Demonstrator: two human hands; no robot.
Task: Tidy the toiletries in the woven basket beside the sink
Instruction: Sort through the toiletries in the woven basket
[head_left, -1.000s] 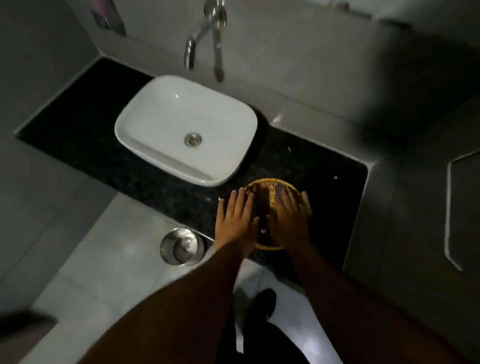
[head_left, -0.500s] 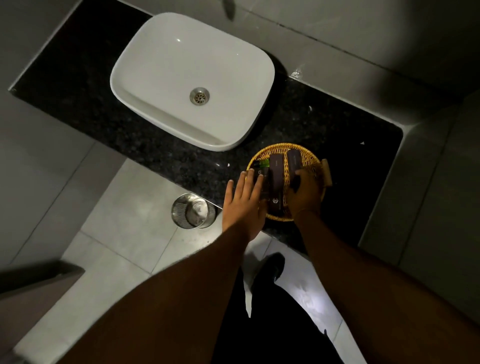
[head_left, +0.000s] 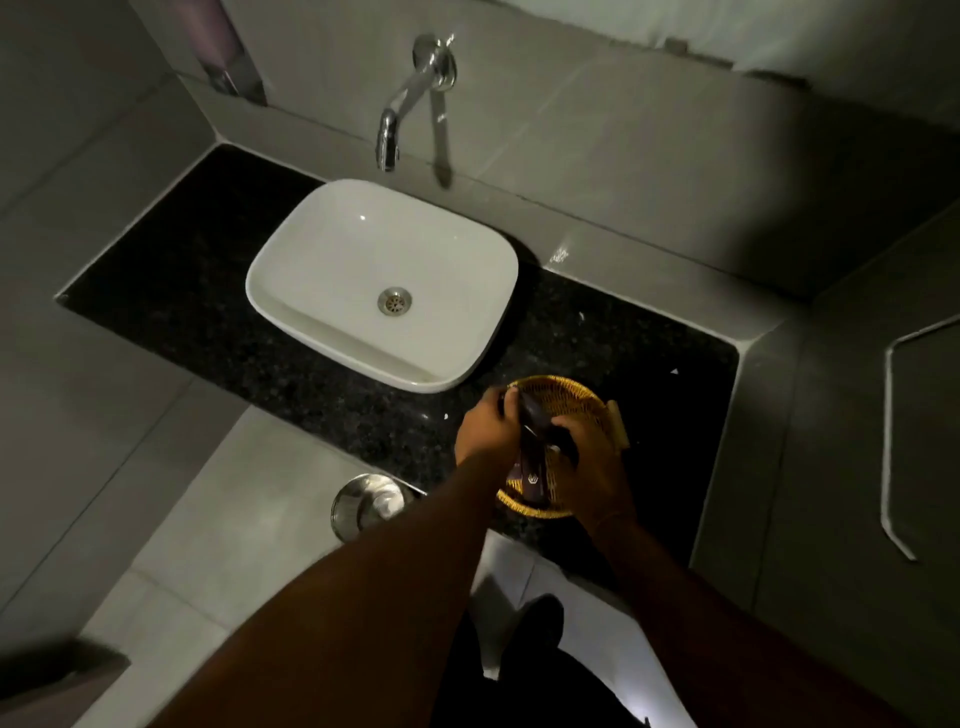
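The woven basket (head_left: 566, 400) is sitting on the dark desk (head_left: 218, 291) just to the right of the white sink (head_left: 332, 270), close to the desk's front edge. Both hands are working inside it, and the thing that matters is a dark tube (head_left: 534, 470) lying between them.

The tube's long axis is running roughly from the far rim of the basket toward the person, its near end with a small pale logo pointing at the front rim and its far end disappearing under the fingers. The left hand (head_left: 488, 421) is sitting at the far-left end of that axis, its grip curled narrow over the upper part of the dark toiletries (whether it is pinching the tube itself or a second dark item beside it is too dim to tell). The right hand (head_left: 589, 462) is lying alongside the tube's right flank, its grip folded around something dark near the tube's middle, and the fingers are hiding what exactly is being held.

So the tube is lying lengthwise between the two grips, touching or nearly touching both, with the left hand nearer its far end and the right hand nearer its middle and near end. Any straightening, in my judgement, is going to turn on that axis: the right hand is better placed to swing or slide the near end, while the left is steadying the far end. A small tan block (head_left: 618, 423) is resting against the basket's right rim, outside the weave.
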